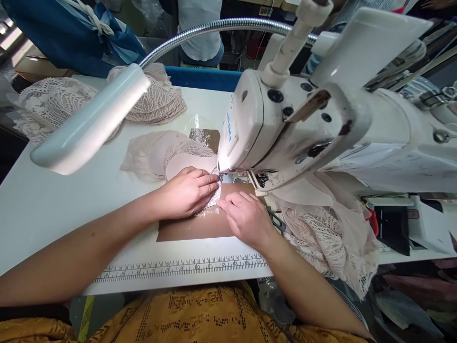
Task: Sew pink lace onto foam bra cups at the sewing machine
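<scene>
A pale pink lace piece with a smooth cup (185, 163) lies under the needle end of a white sewing machine (246, 119). My left hand (189, 193) rests flat on its lace, fingers stretched toward the presser foot (222, 176). Close by on the right, my right hand (248, 216) pinches the near edge of the lace (213, 199) between thumb and forefinger. The other fingers of that hand curl over brown tape (193, 228) stuck on the table. Both hands sit just in front of the needle area, which my fingers partly hide.
Stacks of lace pieces (153, 97) lie at the back left under a lamp head (93, 119). More lace (321, 233) hangs over the table edge at right, near dark thread snips (276, 220). A ruler strip (185, 267) runs along the front edge. Another person (200, 28) sits beyond.
</scene>
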Demonstrator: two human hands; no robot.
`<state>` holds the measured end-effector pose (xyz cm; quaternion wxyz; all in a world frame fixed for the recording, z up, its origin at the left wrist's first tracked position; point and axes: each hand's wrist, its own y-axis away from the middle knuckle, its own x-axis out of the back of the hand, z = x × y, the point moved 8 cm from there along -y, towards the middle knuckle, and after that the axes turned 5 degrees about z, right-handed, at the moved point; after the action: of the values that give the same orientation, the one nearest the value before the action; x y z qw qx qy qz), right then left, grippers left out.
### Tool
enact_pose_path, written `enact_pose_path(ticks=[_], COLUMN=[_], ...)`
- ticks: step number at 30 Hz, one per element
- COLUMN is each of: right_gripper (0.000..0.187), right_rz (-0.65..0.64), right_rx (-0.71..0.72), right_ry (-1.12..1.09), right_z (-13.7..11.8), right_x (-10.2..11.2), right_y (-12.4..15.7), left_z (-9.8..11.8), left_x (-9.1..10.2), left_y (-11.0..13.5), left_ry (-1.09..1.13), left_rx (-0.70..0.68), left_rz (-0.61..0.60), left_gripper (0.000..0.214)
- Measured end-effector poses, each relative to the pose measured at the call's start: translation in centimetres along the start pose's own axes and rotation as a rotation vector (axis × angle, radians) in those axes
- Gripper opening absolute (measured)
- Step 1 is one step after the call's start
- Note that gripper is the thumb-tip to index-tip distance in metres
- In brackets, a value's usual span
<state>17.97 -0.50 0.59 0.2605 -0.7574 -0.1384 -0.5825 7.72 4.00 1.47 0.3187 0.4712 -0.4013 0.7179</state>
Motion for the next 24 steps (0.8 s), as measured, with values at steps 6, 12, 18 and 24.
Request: enact_pose_path(ticks=[6,12,18,24], right_gripper=[0.033,0.038,0.042,0.041], right_rz=[-0.006,0.002,0.010,0.017], right_rx=[-0.065,-0.123,-0.204,-0.208], right_ry=[0.064,0.117,0.154,0.123], right_z=[0.5,1.0,1.6,1.9], right_x=[-0.2,-0.2,-0.4,-0.7], right_y=[-0.5,-0.9,-1.2,-1.0], left_z=[-0.1,-0.1,-0.4,-0.8], left_x=[0.1,0.0,0.2,0.4], left_y=[0.0,0.2,-0.3,-0.6], left_ry=[0.003,-0.024,-0.064,-0.086], left_rx=[-0.041,-0.088,-0.051,-0.007], left_rz=[0.025,0.012,0.046,0.064], left_gripper=[0.034,0.034,0.031,0.032])
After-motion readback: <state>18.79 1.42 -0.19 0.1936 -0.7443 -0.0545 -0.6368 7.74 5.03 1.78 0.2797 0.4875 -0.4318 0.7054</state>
